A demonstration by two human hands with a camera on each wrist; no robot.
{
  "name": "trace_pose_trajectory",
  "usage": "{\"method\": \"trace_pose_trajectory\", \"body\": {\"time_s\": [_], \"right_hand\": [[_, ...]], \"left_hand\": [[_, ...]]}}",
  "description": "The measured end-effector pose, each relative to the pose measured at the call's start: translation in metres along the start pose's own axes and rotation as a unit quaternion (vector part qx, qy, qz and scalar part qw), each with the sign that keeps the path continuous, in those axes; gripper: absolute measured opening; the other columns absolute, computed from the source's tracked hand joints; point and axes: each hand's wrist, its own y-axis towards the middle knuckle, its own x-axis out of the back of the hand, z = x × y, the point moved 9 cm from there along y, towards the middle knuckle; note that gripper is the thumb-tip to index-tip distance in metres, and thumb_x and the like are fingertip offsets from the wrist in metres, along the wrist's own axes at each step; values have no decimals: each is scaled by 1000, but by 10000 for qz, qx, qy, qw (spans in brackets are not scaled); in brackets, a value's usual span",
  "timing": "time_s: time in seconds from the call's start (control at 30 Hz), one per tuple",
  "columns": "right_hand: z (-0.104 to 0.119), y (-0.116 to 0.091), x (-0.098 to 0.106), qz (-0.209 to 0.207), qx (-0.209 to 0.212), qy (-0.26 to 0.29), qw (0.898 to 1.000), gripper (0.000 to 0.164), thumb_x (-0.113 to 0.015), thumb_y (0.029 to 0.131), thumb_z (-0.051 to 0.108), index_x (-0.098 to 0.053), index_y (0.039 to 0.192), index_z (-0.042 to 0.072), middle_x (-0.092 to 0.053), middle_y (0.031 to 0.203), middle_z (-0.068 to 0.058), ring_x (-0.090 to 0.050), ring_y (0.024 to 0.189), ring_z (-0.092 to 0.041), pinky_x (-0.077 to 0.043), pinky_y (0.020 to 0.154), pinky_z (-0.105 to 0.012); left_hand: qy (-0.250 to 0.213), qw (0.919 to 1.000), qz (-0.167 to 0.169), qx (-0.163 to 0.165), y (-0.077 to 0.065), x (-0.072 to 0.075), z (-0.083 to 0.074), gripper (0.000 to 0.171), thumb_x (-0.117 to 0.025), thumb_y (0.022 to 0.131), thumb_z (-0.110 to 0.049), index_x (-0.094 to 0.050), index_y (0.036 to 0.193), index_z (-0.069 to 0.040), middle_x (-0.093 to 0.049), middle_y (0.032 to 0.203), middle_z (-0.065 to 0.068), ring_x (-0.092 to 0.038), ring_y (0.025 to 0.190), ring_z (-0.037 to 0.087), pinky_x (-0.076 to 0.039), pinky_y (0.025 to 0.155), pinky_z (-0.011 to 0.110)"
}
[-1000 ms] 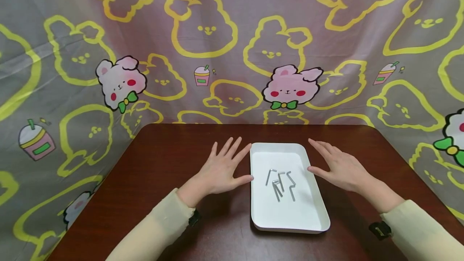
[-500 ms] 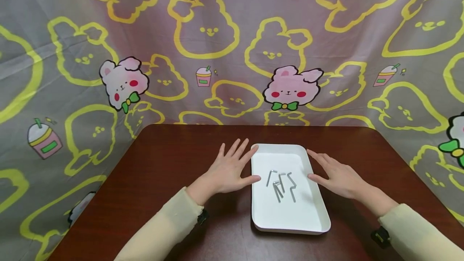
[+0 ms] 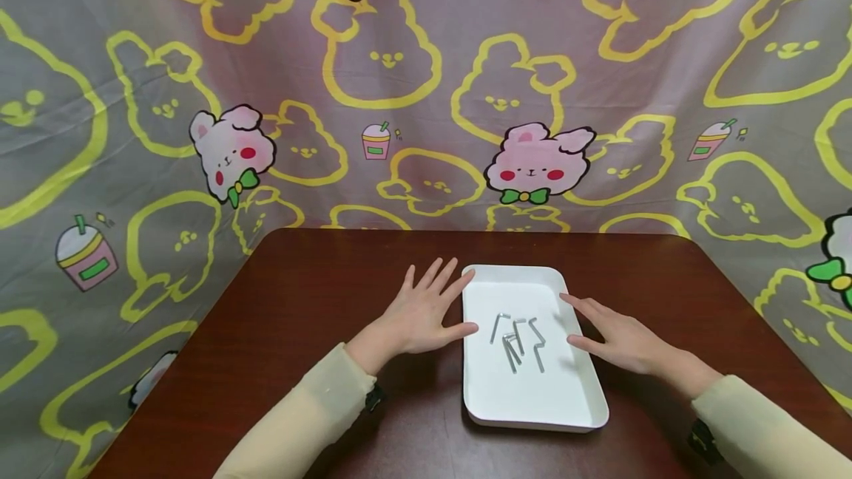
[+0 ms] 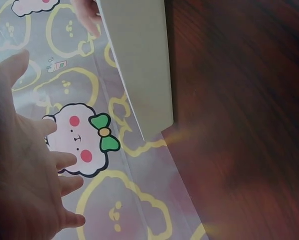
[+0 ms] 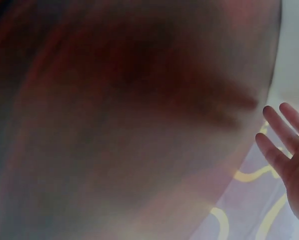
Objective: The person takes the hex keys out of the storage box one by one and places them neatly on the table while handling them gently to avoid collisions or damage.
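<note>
A white rectangular tray (image 3: 535, 401) lies on the dark wooden table, with several small L-shaped metal hex keys (image 3: 517, 346) loosely grouped in its middle. At the tray's left side my left hand (image 3: 419, 320) is spread, its thumb and index fingertips overlapping the rim in the head view. My right hand (image 3: 622, 338) is at the right side, fingers extended, fingertips at the rim. Both hands hold nothing. In the left wrist view the tray's outer side wall (image 4: 144, 65) rises beside the left hand (image 4: 24, 155). The right wrist view has the right hand (image 5: 294, 155) at its edge.
The brown table (image 3: 333, 279) extends around the tray on all sides. Behind it and at both sides hangs a grey-pink curtain (image 3: 426, 94) printed with yellow outlines and rabbit faces. Dark wrist-worn devices (image 3: 703, 440) sit under the sleeves.
My right hand has come down and nearer along the tray's right side, closer to the rim. The left hand has shifted slightly right, its fingertips now overlapping the left rim. The hex keys stay put.
</note>
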Motion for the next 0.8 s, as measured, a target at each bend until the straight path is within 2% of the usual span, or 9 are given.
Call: {"method": "trace_pose_trajectory", "body": {"time_s": [0.4, 0.53, 0.67, 0.8], "right_hand": [[-5, 1, -6, -77, 7, 456, 9989, 71, -61, 92, 51, -37, 149, 15, -43, 145, -18, -44, 128, -38, -39, 95, -58], [-7, 0, -5, -74, -59, 627, 9980, 72, -62, 91, 50, -37, 149, 14, -44, 143, -20, -46, 125, -39, -40, 93, -58], [-8, -1, -7, -106, -77, 976, 9951, 71, -65, 92, 44, -36, 149, 13, -49, 136, -20, -50, 117, -37, -44, 87, -56], [-10, -3, -11, -195, -80, 1452, 9892, 69, -66, 92, 37, -35, 148, 13, -54, 130, -18, -50, 116, -35, -43, 87, -55]], "left_hand": [[-123, 9999, -35, -30, 2, -3, 2, 85, -34, 90, -74, -8, 157, -30, -5, 162, 5, -6, 147, 28, -7, 110, 63], [-159, 9999, 19, -39, 5, -3, 2, 84, -34, 90, -74, -5, 157, -31, -4, 162, 4, -5, 147, 28, -6, 110, 62], [-218, 9997, 81, -55, 7, -4, 2, 84, -34, 91, -73, -5, 157, -30, -3, 162, 4, -4, 147, 27, -6, 110, 62], [-342, 9994, 79, -76, 9, -3, 3, 83, -35, 92, -72, -8, 157, -29, -3, 162, 4, -4, 147, 27, -5, 110, 61]]}}
